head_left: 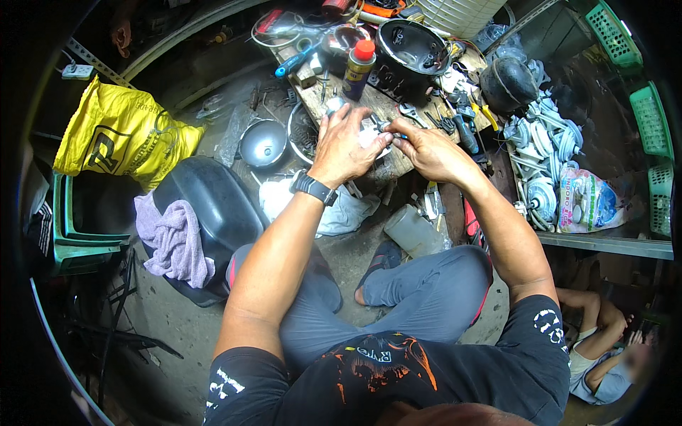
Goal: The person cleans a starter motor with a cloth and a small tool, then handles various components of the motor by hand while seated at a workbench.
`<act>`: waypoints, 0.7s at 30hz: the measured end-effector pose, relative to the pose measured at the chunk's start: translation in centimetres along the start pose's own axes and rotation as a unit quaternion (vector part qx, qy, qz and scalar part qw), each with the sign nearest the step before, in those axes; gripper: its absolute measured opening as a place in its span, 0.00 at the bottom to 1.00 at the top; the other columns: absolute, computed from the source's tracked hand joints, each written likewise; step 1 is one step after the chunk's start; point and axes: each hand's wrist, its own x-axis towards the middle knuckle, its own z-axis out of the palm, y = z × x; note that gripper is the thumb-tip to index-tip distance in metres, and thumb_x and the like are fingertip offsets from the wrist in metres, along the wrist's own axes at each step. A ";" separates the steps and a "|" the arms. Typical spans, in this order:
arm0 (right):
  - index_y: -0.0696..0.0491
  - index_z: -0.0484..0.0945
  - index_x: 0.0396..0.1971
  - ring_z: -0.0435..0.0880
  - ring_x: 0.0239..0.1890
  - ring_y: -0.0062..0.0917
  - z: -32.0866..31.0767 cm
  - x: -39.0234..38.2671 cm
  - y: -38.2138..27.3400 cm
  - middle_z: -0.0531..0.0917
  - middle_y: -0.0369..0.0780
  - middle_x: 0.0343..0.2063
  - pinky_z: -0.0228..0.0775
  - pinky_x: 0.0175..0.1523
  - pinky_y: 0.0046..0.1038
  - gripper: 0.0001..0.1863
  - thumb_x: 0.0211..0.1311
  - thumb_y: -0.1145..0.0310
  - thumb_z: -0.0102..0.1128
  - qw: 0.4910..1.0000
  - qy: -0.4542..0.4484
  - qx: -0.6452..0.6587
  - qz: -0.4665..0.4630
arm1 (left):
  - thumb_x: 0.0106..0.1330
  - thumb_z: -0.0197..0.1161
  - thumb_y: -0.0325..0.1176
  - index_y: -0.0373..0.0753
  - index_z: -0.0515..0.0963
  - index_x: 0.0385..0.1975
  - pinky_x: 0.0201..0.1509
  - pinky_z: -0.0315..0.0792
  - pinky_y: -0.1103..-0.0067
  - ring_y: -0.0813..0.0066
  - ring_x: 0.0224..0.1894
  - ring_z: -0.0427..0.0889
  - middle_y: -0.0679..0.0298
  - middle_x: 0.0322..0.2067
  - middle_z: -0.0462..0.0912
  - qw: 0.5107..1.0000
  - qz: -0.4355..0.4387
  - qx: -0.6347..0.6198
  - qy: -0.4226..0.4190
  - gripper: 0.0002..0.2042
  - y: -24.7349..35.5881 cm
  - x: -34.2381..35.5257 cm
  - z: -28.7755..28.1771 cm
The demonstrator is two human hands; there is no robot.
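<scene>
My left hand (343,148), with a dark watch on its wrist, is closed around a silvery metal part (334,105) at the front of the wooden bench (387,106). Most of that part is hidden by the fingers. My right hand (432,152) pinches a slim dark tool (398,135), whose tip reaches toward the left thumb; its exact kind is too small to tell. Just beyond the hands stands a spray can (359,69) with a red cap. A blue-handled screwdriver (297,61) lies to its left.
A black round tub (412,48) sits at the back of the bench. Pliers (486,116) and small tools crowd its right side. White machine parts (545,138) pile up farther right. Left are a metal bowl (263,143), a yellow sack (117,135) and a purple towel (174,238). Another person (604,348) sits lower right.
</scene>
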 end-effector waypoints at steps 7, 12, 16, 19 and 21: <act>0.48 0.74 0.59 0.84 0.53 0.52 0.9 -0.6 1.1 0.86 0.53 0.47 0.75 0.55 0.47 0.17 0.79 0.57 0.51 0.996 0.047 0.047 -0.064 | 0.65 0.63 0.66 0.38 0.73 0.63 0.76 0.48 0.45 0.40 0.74 0.63 0.43 0.62 0.77 1.000 0.008 -0.005 -0.019 0.38 0.1 0.2 -0.3; 0.48 0.75 0.57 0.84 0.51 0.52 0.1 -0.4 0.5 0.87 0.51 0.46 0.76 0.54 0.47 0.16 0.78 0.58 0.52 0.999 0.007 0.033 -0.030 | 0.64 0.64 0.66 0.37 0.73 0.62 0.77 0.49 0.47 0.40 0.73 0.64 0.43 0.62 0.77 1.000 0.015 -0.012 -0.012 0.39 -0.4 0.1 -0.1; 0.49 0.75 0.58 0.84 0.51 0.52 0.2 -0.6 0.3 0.86 0.51 0.46 0.76 0.54 0.47 0.16 0.78 0.59 0.52 0.999 0.013 0.037 -0.037 | 0.65 0.64 0.65 0.36 0.73 0.63 0.76 0.54 0.52 0.40 0.73 0.64 0.40 0.62 0.75 0.999 0.016 0.000 -0.030 0.39 0.0 0.2 -0.6; 0.50 0.75 0.58 0.84 0.51 0.52 1.0 -0.7 0.9 0.86 0.51 0.47 0.76 0.54 0.47 0.16 0.78 0.61 0.52 0.995 0.043 0.060 -0.069 | 0.65 0.64 0.65 0.36 0.73 0.63 0.76 0.55 0.52 0.40 0.73 0.64 0.39 0.62 0.75 0.999 0.013 0.002 -0.033 0.39 0.3 0.2 -0.8; 0.51 0.75 0.59 0.84 0.53 0.50 1.3 -0.9 0.8 0.85 0.50 0.49 0.76 0.56 0.45 0.16 0.78 0.62 0.52 0.995 0.047 0.055 -0.062 | 0.65 0.64 0.65 0.37 0.73 0.62 0.75 0.51 0.47 0.39 0.72 0.65 0.42 0.61 0.78 1.000 0.019 -0.006 -0.012 0.38 0.1 0.2 -0.5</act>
